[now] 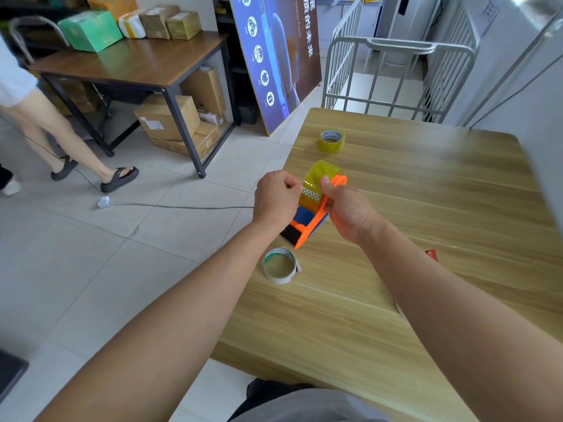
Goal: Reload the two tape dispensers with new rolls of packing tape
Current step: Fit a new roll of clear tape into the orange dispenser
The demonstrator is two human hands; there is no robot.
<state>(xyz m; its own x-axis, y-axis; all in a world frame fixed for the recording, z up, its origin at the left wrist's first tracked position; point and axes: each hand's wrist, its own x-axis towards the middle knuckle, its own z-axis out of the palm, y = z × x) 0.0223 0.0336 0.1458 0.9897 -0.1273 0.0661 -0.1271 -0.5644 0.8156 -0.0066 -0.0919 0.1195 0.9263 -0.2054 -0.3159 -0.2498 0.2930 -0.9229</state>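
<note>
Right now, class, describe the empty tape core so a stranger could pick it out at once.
Start at the light wooden table and follow its left edge toward the camera. The empty core lies flat there, just below the orange dispenser. Unlike the yellow roll, it is a thin white ring.

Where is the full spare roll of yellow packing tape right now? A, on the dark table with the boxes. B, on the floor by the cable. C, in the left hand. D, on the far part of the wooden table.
D: the spare tape roll lies alone on the far part of the wooden table, beyond both hands.
</note>
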